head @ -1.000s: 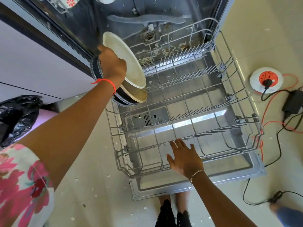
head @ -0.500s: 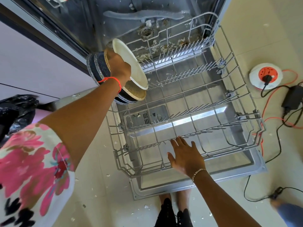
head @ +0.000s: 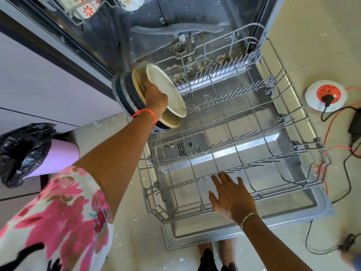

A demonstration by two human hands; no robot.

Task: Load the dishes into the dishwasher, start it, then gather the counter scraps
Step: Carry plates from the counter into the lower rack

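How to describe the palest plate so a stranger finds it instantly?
Find the lower rack pulled out of the dishwasher. At its far left corner the left hand grips a stack of plates. Ours is the cream plate nearest the rack; others are tan or dark speckled.

floor (head: 312, 45) pale tile w/ flecks | cabinets (head: 39, 85) white | bin bag (head: 19, 149) blk

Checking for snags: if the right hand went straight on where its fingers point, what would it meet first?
Probably the front row of rack prongs, just beyond the right hand; depth is unclear, so it might pass above them.
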